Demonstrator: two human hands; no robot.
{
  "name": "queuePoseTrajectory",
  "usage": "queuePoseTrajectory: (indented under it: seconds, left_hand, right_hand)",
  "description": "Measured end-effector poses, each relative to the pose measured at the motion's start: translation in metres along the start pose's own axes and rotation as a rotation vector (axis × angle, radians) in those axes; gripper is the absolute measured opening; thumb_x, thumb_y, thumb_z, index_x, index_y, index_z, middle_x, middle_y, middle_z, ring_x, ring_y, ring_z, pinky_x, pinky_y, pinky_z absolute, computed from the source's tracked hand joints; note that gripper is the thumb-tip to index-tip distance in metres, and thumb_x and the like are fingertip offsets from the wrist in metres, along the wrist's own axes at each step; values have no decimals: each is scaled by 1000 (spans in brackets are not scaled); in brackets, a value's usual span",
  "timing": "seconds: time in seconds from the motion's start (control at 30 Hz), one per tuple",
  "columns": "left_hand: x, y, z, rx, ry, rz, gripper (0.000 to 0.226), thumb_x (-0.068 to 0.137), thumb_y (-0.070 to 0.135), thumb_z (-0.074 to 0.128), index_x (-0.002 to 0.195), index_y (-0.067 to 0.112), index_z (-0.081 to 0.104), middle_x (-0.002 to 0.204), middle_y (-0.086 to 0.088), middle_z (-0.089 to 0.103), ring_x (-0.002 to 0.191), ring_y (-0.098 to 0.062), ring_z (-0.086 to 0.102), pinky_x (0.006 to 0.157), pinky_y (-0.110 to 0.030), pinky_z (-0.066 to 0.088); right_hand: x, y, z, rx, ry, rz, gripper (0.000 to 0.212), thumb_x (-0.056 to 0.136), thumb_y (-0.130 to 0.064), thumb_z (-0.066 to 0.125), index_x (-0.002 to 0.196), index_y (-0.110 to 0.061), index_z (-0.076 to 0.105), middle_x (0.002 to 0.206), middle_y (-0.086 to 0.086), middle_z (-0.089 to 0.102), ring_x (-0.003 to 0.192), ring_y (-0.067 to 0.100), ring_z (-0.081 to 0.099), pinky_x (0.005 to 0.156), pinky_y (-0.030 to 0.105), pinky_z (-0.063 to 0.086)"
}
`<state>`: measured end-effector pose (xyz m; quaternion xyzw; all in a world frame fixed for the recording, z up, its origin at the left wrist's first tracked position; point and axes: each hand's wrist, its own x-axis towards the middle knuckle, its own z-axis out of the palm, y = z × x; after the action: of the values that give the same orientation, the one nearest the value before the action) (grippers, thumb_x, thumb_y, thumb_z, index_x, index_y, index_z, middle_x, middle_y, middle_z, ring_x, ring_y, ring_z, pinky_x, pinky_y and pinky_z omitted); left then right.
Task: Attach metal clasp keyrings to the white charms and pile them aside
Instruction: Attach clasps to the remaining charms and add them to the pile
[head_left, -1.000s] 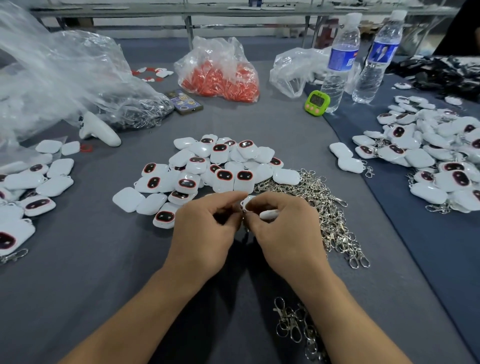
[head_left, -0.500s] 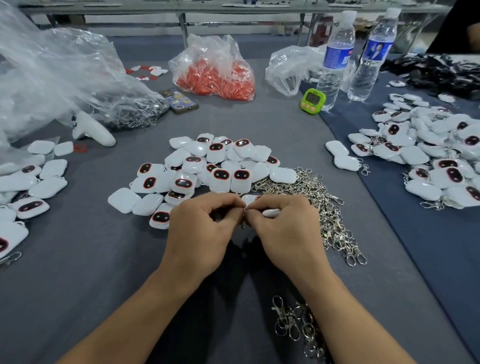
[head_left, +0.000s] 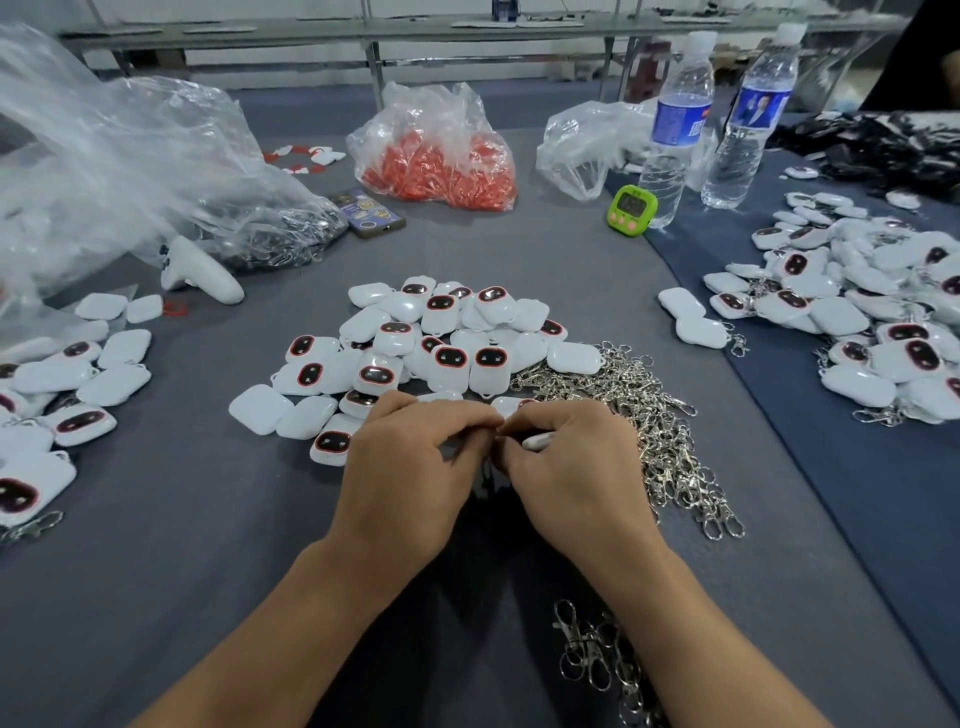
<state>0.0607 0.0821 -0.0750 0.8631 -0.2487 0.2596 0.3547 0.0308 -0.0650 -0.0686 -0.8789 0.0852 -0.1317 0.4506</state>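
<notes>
Desk (head_left: 156, 545): grey cloth.
Right grip (head_left: 576, 467): we clench the white charm (head_left: 537, 441), long axis crosswise.
Left grip (head_left: 410, 467): pinching at charm's left end; contents, we cannot tell.

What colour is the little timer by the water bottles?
The timer is bright green, head view.

We hold our left grip (head_left: 415, 467) and right grip (head_left: 576, 467) knuckles-up, side by side, forearms angling inward, fingers curled, fingertips meeting in a pinch between them.
</notes>
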Motion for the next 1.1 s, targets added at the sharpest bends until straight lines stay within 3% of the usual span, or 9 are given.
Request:
queuePoseTrajectory:
  seconds: [0.1, 0.27, 0.43, 0.6, 0.8, 0.97, 1.1]
  left_hand:
    - [1, 1, -2, -1, -38, -33, 29, 77, 5, 85, 99, 24, 81, 90, 13, 77, 84, 3, 43, 86, -1, 34]
    - [2, 5, -4, -49, -60, -54, 31, 81, 12, 82, 109, 24, 79, 97, 17, 75, 90, 8, 54, 87, -3, 39]
    - [7, 1, -2, -326, -130, -284, 24, 82, 13, 82, 93, 34, 82, 86, 23, 76, 82, 4, 72, 75, -10, 52]
    - [11, -2, -2, -478, -119, -340, 27, 79, 11, 83, 83, 37, 81, 82, 18, 77, 78, -2, 73, 70, -11, 52]
    - [11, -2, -1, -548, -171, -402, 16, 73, 13, 74, 74, 28, 81, 72, 8, 75, 64, -3, 66, 61, -16, 50]
    - [15, -5, -7, -650, -277, -465, 27, 76, -4, 80, 77, 23, 83, 72, 3, 77, 68, -6, 71, 66, -15, 52]
    - [16, -3, -10, -636, -293, -422, 25, 73, 5, 80, 75, 30, 83, 72, 4, 76, 67, -4, 69, 64, -14, 50]
  right_hand:
    - [1, 0, -3, 13, 45, -27, 14, 77, -22, 76, 79, -36, 75, 58, -23, 64, 61, -5, 63, 53, 11, 42]
    - [-1, -4, -5, 73, 64, -35, 16, 79, -14, 76, 74, -30, 77, 52, -19, 61, 54, -1, 59, 50, 10, 40]
    - [4, -5, -10, 241, 105, 55, 23, 76, -12, 81, 65, -32, 78, 59, -18, 70, 57, -2, 65, 53, 8, 44]
    - [7, -4, -12, 282, 51, 88, 20, 77, -16, 82, 73, -35, 80, 63, -14, 73, 62, 2, 68, 60, 16, 50]
    - [7, -4, -12, 289, -12, 100, 23, 76, -16, 84, 75, -39, 79, 65, -16, 73, 62, -2, 66, 59, 13, 47]
    - [9, -3, -20, 326, -112, 103, 25, 76, -7, 80, 72, -32, 80, 63, -8, 72, 60, 2, 63, 59, 18, 50]
    - [10, -2, -23, 355, -162, 82, 25, 77, -5, 80, 72, -30, 80, 62, -7, 73, 60, 4, 66, 59, 16, 49]
